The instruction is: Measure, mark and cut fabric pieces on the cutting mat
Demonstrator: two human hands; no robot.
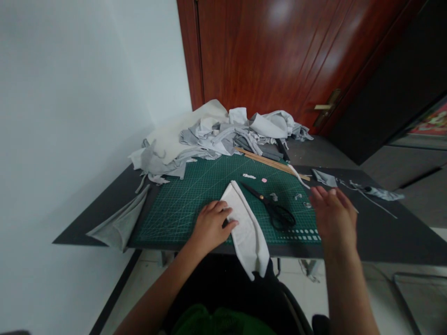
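Note:
My left hand (213, 226) rests at the left edge of a white, tapered piece of fabric (246, 228), its bent fingers and thumb holding the cloth against the mat. The folded fabric points away from me, and its wider end hangs past the table edge. My right hand (335, 216) is raised over the mat's right side, palm turned up, fingers loosely extended and somewhat blurred; I see nothing in it. Between the hands, black-handled scissors (270, 207) lie with blades slightly apart or closed, I cannot tell which. Small grey scraps (274, 197) and a pink bit (264, 180) lie near them.
A green cutting mat (174, 209) covers the middle of the dark table (380, 232). Heaped grey and white cloth (223, 135) lies at the back, beside wooden rulers (268, 162). A folded grey cloth (122, 221) overhangs the left edge. Scraps and threads (384, 193) lie right.

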